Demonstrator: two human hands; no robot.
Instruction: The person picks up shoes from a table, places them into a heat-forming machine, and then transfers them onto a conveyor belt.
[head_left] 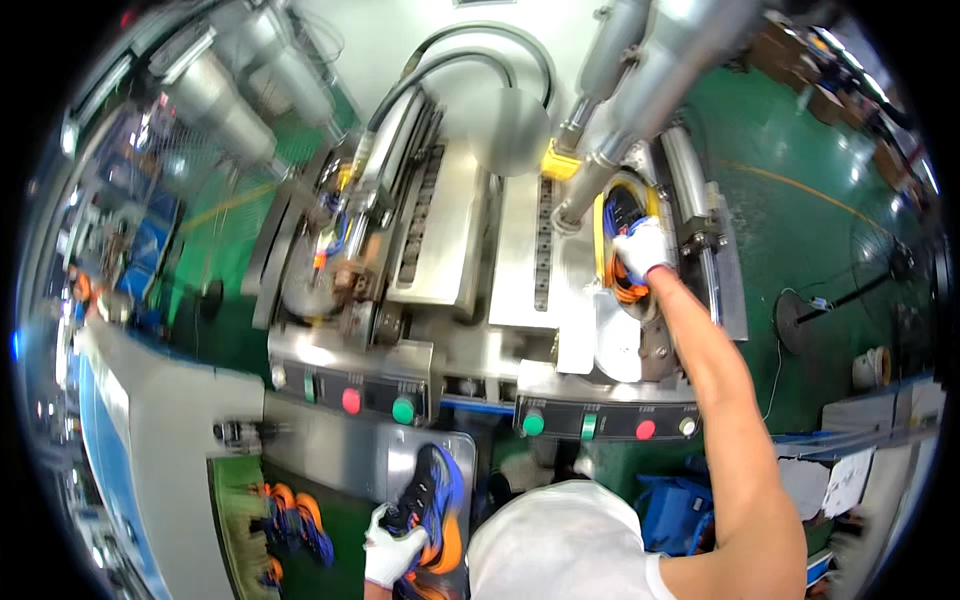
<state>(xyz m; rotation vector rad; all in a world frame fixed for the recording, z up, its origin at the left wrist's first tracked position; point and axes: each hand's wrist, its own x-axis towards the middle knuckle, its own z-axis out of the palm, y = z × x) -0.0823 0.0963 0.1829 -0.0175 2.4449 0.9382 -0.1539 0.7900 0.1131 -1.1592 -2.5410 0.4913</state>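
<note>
My left hand (392,553), in a white glove, grips the side of a black, blue and orange sneaker (437,490) over a metal tray (460,452) at the lower middle. Part of another such shoe shows below it. With my right arm stretched forward, my white-gloved right hand (643,249) is closed on a similar sneaker (622,208) in the right station of a two-station press machine (520,290). That hand covers the shoe's middle, and its fingertips are partly hidden. A yellow-edged pad lies along the shoe's left side.
Green and red buttons line the left control panel (352,392) and right control panel (590,415). Thick metal cylinders (680,70) rise over the right station. More sneakers (295,520) lie on a green surface at lower left. A blue bin (680,515) stands at lower right.
</note>
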